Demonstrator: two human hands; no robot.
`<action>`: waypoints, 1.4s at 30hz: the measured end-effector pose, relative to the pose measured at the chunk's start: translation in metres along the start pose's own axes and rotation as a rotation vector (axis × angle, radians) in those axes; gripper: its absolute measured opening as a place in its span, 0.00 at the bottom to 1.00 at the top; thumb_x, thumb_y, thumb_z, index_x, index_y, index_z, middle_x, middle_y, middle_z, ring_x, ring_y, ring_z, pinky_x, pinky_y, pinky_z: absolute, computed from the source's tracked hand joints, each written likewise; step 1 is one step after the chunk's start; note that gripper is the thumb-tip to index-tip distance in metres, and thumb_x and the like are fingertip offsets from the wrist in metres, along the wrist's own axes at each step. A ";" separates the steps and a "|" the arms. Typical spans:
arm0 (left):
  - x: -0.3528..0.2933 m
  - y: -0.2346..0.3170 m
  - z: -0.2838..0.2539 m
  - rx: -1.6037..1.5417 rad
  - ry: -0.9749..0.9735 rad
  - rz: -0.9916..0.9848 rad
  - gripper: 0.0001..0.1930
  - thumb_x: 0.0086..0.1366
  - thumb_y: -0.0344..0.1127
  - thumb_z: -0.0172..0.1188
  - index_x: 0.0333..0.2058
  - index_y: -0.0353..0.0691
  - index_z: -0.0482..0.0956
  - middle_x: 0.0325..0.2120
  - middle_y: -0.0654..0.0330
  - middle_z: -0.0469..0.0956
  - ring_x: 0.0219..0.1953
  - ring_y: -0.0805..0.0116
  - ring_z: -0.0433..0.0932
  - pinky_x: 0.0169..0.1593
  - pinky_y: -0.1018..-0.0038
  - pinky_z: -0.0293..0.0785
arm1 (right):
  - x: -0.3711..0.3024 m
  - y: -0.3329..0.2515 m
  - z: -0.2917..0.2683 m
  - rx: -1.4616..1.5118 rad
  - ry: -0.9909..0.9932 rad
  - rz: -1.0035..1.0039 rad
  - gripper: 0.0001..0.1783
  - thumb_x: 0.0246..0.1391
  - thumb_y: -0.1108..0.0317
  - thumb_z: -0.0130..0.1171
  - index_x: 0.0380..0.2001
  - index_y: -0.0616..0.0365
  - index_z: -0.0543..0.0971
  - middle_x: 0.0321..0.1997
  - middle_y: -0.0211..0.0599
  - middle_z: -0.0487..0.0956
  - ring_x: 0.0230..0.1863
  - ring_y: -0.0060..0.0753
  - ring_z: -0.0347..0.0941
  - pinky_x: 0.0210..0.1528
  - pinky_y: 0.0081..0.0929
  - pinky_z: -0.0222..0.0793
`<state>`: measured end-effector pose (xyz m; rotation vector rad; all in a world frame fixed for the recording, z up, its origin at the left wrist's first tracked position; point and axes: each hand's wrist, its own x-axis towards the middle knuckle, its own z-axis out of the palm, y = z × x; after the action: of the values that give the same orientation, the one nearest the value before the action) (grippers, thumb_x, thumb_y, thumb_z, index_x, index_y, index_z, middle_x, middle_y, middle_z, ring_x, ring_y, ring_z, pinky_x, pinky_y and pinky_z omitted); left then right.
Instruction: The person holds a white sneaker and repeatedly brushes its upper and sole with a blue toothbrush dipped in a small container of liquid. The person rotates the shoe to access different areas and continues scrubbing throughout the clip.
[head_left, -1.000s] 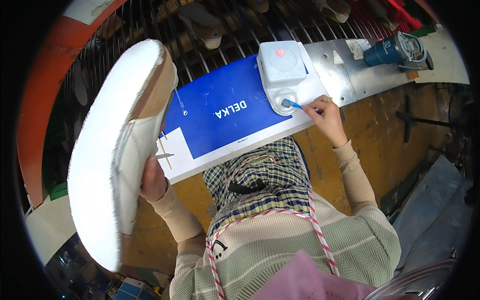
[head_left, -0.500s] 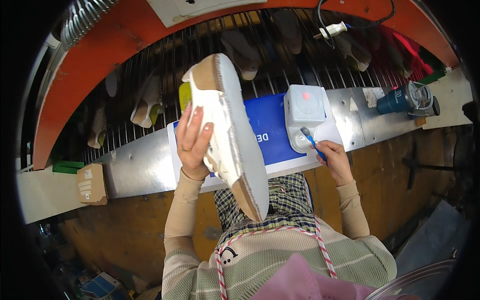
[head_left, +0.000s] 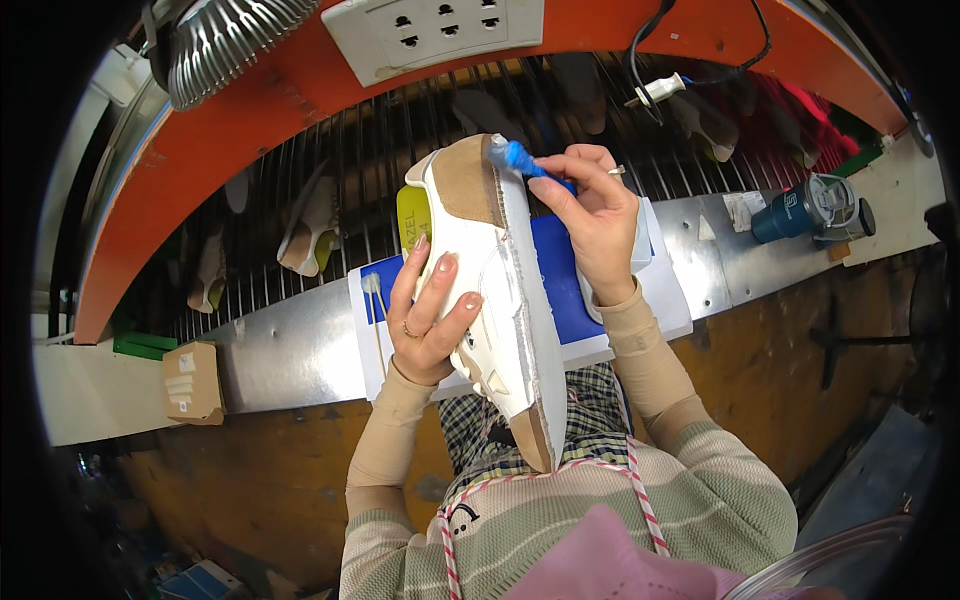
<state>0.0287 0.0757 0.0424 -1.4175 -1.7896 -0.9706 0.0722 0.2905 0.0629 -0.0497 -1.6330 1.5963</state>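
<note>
A white and tan shoe upper [head_left: 478,262], mounted on a lime-green shoe last [head_left: 412,214], hangs over the bench with its pale grey underside turned right. My left hand [head_left: 428,325] is closed on its side, fingers spread across the white part. Pinched in my right hand [head_left: 597,215] is a blue-handled brush [head_left: 519,156]. Its head meets the edge of the underside at the tan heel end, the far end of the shoe. Behind my right wrist, a whitish plastic container [head_left: 642,248] is mostly hidden.
A metal bench [head_left: 290,358] carries a blue-and-white sheet [head_left: 560,258], with cotton-tipped sticks [head_left: 372,284] at its left. A cardboard box [head_left: 193,383] stands left, a teal tumbler [head_left: 785,214] right. Beyond, several shoes sit on a rod conveyor [head_left: 365,150] under an orange frame [head_left: 240,115].
My right hand has carried the brush from the white container up and left to the shoe's heel edge. The shoe has shifted slightly right and turned, showing less of its underside.
</note>
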 end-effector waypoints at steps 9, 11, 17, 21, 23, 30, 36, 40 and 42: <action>0.002 -0.003 -0.006 0.043 -0.012 0.017 0.25 0.54 0.33 0.71 0.51 0.56 0.75 0.58 0.60 0.71 0.60 0.42 0.70 0.60 0.55 0.78 | 0.000 -0.005 -0.017 0.147 -0.117 0.159 0.11 0.48 0.79 0.70 0.37 0.64 0.85 0.42 0.30 0.70 0.43 0.21 0.68 0.45 0.21 0.68; 0.004 -0.002 -0.007 0.047 -0.012 0.019 0.25 0.54 0.33 0.71 0.51 0.57 0.75 0.58 0.62 0.71 0.60 0.43 0.71 0.59 0.56 0.79 | -0.001 -0.007 -0.014 0.175 -0.077 0.228 0.10 0.50 0.78 0.69 0.38 0.66 0.85 0.42 0.31 0.71 0.41 0.20 0.68 0.43 0.19 0.67; 0.010 -0.007 -0.015 0.144 -0.031 0.085 0.27 0.52 0.35 0.73 0.51 0.64 0.75 0.57 0.67 0.71 0.61 0.48 0.71 0.57 0.58 0.81 | -0.015 -0.023 -0.014 -0.048 -0.050 0.099 0.09 0.50 0.76 0.70 0.37 0.66 0.85 0.41 0.31 0.71 0.37 0.19 0.69 0.39 0.18 0.67; 0.012 -0.009 -0.020 0.168 -0.061 0.149 0.28 0.52 0.37 0.74 0.52 0.66 0.75 0.57 0.69 0.71 0.62 0.51 0.69 0.58 0.57 0.81 | -0.003 -0.029 -0.018 -0.251 -0.015 -0.022 0.08 0.50 0.74 0.70 0.35 0.62 0.86 0.39 0.32 0.72 0.35 0.20 0.69 0.37 0.18 0.66; 0.012 -0.008 -0.022 0.170 -0.076 0.166 0.28 0.52 0.37 0.74 0.52 0.66 0.75 0.57 0.70 0.71 0.62 0.51 0.69 0.58 0.57 0.81 | 0.007 -0.032 -0.020 -0.356 -0.025 -0.105 0.08 0.51 0.75 0.69 0.36 0.65 0.86 0.39 0.33 0.72 0.37 0.20 0.68 0.39 0.18 0.65; 0.012 -0.006 -0.027 0.169 -0.083 0.165 0.29 0.51 0.39 0.75 0.52 0.67 0.75 0.57 0.70 0.70 0.63 0.52 0.68 0.58 0.57 0.81 | 0.028 -0.039 -0.026 -0.413 -0.075 -0.321 0.10 0.46 0.76 0.72 0.35 0.61 0.87 0.37 0.31 0.71 0.36 0.21 0.67 0.36 0.18 0.64; 0.012 -0.005 -0.027 0.177 -0.077 0.161 0.29 0.51 0.39 0.75 0.51 0.67 0.75 0.58 0.70 0.70 0.61 0.52 0.70 0.58 0.57 0.81 | 0.022 -0.043 -0.038 -0.435 -0.182 -0.319 0.13 0.42 0.78 0.73 0.36 0.62 0.87 0.37 0.31 0.70 0.36 0.22 0.68 0.38 0.19 0.65; 0.013 -0.006 -0.025 0.190 -0.055 0.168 0.28 0.51 0.38 0.75 0.51 0.66 0.75 0.58 0.69 0.70 0.61 0.51 0.70 0.58 0.57 0.81 | 0.017 -0.045 -0.047 -0.415 -0.263 -0.292 0.13 0.42 0.78 0.73 0.36 0.62 0.87 0.38 0.32 0.70 0.36 0.22 0.68 0.39 0.19 0.65; 0.015 -0.006 -0.024 0.178 -0.041 0.155 0.28 0.52 0.38 0.75 0.51 0.66 0.75 0.58 0.68 0.70 0.61 0.51 0.70 0.58 0.58 0.80 | 0.011 -0.046 -0.050 -0.377 -0.292 -0.236 0.13 0.43 0.79 0.72 0.36 0.62 0.87 0.39 0.32 0.70 0.37 0.22 0.68 0.39 0.19 0.65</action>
<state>0.0207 0.0617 0.0666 -1.4479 -1.7199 -0.6901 0.1167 0.3284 0.0992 0.1818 -2.0659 1.1416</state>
